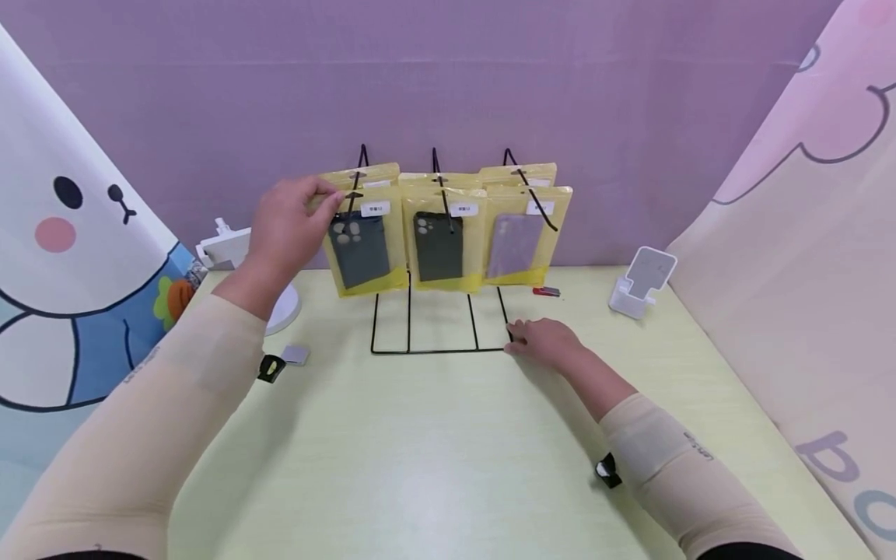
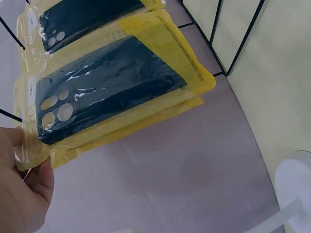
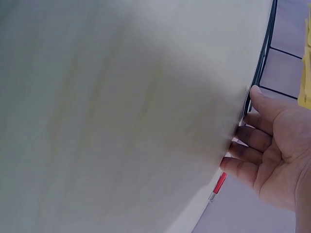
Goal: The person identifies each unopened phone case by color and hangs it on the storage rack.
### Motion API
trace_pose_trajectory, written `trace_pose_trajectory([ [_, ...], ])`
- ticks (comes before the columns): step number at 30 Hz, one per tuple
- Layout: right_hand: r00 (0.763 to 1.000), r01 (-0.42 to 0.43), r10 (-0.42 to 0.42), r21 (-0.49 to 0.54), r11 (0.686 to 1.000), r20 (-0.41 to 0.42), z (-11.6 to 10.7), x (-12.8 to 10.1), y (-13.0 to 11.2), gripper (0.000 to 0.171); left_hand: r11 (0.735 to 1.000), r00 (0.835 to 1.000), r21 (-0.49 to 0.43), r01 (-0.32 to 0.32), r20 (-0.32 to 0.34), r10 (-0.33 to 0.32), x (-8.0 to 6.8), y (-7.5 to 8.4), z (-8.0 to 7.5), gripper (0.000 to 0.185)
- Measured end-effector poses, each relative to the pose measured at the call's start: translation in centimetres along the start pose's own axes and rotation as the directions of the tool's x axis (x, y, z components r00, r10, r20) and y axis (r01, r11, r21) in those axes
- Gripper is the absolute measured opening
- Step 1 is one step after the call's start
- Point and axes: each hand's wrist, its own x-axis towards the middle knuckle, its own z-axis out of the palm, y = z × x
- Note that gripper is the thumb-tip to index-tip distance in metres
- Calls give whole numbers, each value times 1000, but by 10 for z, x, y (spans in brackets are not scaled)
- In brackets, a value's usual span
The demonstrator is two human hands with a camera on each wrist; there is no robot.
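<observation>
— Where's the packet?
— My left hand (image 1: 283,225) pinches the top corner of the glossy yellow packet (image 1: 362,237), leftmost on the black wire rack (image 1: 434,327); it holds a dark phone case.
— And the other hand?
— My right hand (image 1: 544,340) rests, fingers relaxed, against the rack's base corner.

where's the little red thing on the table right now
In the head view the small red item lies on the pale green table, just right of the black wire rack, below the purple phone case pack and just behind the right hand.
</observation>
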Motion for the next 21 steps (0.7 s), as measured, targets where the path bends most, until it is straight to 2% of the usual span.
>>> trace_pose_trajectory([
  [5,1000,-7,7,18,1000,7,0,3,1,58,999,998,-16,-40,-59,39,-5,-3,-3,41],
  [13,1000,25,-25,54,998,7,-2,-1,12,61,983,978,-164,-86,-201,52,-27,-1,-13,44],
  [16,999,34,-34,81,996,10,-4,-7,16,63,974,968,-178,-143,-229,100,-41,4,-13,43],
  [21,998,35,-44,186,982,43,-7,-16,24,70,947,938,-170,-271,-266,221,-71,16,-11,42],
])
